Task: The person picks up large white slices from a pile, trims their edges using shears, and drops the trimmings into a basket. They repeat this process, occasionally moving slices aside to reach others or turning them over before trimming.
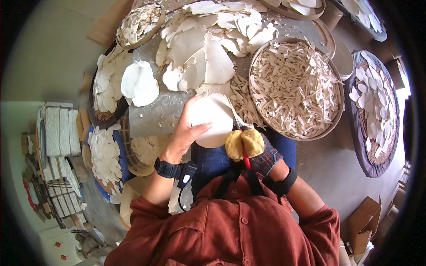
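Note:
My left hand (181, 133) grips a thin, flat, rounded cream-white slice (213, 117) above my lap, thumb on top and fingers beneath. At the slice's right edge is my right hand (268, 157) in a dark knit glove, closed round scissors (245, 144) with yellow padding and a red part on the handles. A narrow strip (234, 108) stands away from the slice's edge by the blades, which are mostly hidden. One loose whiter slice (140, 84) lies on the grey board (153, 117) to the left. Ahead is a heap of large ragged slices (195, 57).
A round tray (341, 95) full of narrow offcuts stands at the right, with more offcuts (243, 99) beside it. Covered round trays of slices flank me at the right (375, 106) and left (106, 155). A basket (140, 26) of pieces sits at the far left.

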`<state>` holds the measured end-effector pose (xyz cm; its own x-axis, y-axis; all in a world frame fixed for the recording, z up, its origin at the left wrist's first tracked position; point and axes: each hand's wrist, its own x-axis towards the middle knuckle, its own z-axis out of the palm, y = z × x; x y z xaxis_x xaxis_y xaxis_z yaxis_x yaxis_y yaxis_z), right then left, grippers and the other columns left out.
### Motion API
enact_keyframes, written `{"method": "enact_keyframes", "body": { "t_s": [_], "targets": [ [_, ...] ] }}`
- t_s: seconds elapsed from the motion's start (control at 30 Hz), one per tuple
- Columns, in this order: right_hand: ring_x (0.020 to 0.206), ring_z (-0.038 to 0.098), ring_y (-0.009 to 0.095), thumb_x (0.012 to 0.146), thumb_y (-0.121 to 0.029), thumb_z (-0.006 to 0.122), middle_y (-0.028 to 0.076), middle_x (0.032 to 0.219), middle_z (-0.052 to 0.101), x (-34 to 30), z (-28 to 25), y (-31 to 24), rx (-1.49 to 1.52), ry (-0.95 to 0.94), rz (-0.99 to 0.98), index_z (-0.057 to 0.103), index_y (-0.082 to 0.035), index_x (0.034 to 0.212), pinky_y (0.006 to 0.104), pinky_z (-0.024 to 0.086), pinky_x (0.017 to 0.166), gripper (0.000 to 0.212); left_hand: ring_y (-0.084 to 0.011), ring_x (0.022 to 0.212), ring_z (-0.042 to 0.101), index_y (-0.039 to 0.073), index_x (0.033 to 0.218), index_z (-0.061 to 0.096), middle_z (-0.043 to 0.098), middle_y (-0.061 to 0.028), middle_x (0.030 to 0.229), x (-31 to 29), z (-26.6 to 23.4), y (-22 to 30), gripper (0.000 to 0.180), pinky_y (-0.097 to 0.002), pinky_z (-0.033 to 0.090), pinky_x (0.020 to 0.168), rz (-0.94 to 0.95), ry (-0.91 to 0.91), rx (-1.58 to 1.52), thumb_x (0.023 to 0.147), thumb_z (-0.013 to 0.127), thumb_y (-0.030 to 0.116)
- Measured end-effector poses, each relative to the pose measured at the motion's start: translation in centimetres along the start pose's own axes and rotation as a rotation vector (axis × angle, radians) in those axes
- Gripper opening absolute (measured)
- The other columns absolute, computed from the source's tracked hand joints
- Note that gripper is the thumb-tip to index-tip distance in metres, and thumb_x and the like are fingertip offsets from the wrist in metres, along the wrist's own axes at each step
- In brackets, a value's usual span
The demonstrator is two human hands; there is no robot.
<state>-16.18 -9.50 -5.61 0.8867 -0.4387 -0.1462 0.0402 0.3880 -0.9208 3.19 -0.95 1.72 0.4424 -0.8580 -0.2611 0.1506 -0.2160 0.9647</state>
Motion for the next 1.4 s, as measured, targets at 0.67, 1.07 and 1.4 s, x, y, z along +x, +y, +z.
{"method": "enact_keyframes", "body": {
  "t_s": [0.67,1.07,1.4],
  "targets": [
    [0.096,0.059,0.024,0.083,-0.006,0.056,0.012,0.102,0.061,-0.8,-0.9,0.1,-0.238,-0.134,-0.160,0.055,-0.003,0.107,0.0317,0.046,0.084,0.025,-0.0156,0.115,0.042,0.007,0.137,0.026,0.046,-0.0085,0.123,0.2,-1.2,1.7,0.077,-0.0299,0.033,0.098,0.146,-0.259,0.322,0.072,0.067,0.004],
    [0.088,0.061,0.016,0.084,-0.022,0.060,0.007,0.096,0.064,-1.4,-0.4,-0.8,0.104,0.047,-0.088,0.060,-0.002,0.099,0.0286,0.047,0.079,0.025,-0.0162,0.093,0.057,0.002,0.129,0.035,0.056,-0.0115,0.108,-1.6,2.0,-1.3,0.054,-0.0270,0.050,0.073,0.157,0.338,-0.074,0.082,0.061,0.007],
    [0.081,0.060,0.030,0.072,-0.023,0.065,0.013,0.085,0.062,-0.4,-1.1,-0.5,-0.500,-0.069,-0.356,0.058,-0.006,0.089,0.0353,0.048,0.072,0.025,-0.0191,0.089,0.060,0.004,0.132,0.031,0.049,-0.0128,0.117,-0.2,-0.8,-0.1,0.061,-0.0287,0.056,0.055,0.058,0.132,-0.031,0.079,0.061,0.004]
  ]
}}
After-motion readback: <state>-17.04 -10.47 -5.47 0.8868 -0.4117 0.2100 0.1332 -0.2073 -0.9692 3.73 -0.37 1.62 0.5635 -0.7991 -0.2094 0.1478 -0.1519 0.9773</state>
